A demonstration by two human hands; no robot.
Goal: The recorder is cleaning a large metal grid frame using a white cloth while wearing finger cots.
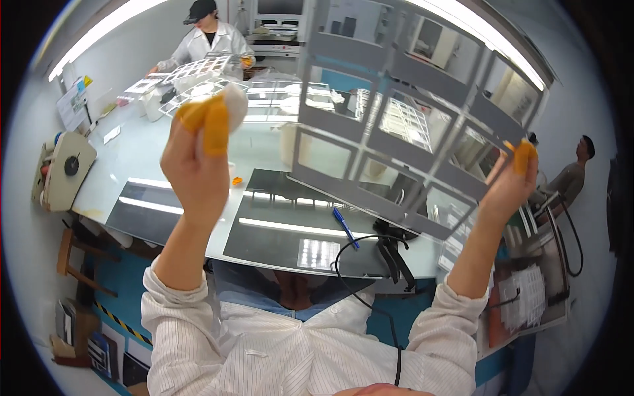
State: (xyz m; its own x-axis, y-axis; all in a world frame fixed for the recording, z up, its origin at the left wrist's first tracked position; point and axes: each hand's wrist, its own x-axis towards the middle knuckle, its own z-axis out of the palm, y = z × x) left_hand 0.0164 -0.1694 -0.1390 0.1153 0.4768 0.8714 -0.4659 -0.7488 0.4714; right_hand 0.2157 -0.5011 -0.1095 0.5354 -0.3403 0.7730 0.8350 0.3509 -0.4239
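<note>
The room is a bright workshop with pale walls and long ceiling lights (99, 30) running overhead. Below me stretches a long glossy table (142, 148), pale grey, with dark mats (297, 221) laid on its near part that throw back the lights. At the far end a person in a white coat (210, 41) works over more grey frames (198, 69) spread on the table. Off to my right another person (573, 173) sits low by a cluttered cart (528, 290). On the left edge of the table stands a beige machine (66, 168) with a dial.

I hold the big grey frame (409, 112) up in the air, above the table and tilted, its window panes clear enough to see through. My right hand (510, 181) pinches its lower right edge between thumb and fingers wearing orange finger cots. My left hand (198, 162) is raised just left of the frame, not touching it, fingers closed on a white cloth (234, 102), also with orange cots on the fingertips.

On the mat lies a blue pen (345, 227), beside a black cable (360, 264) that loops toward my chest. A small orange bit (236, 180) sits near the table's middle.
</note>
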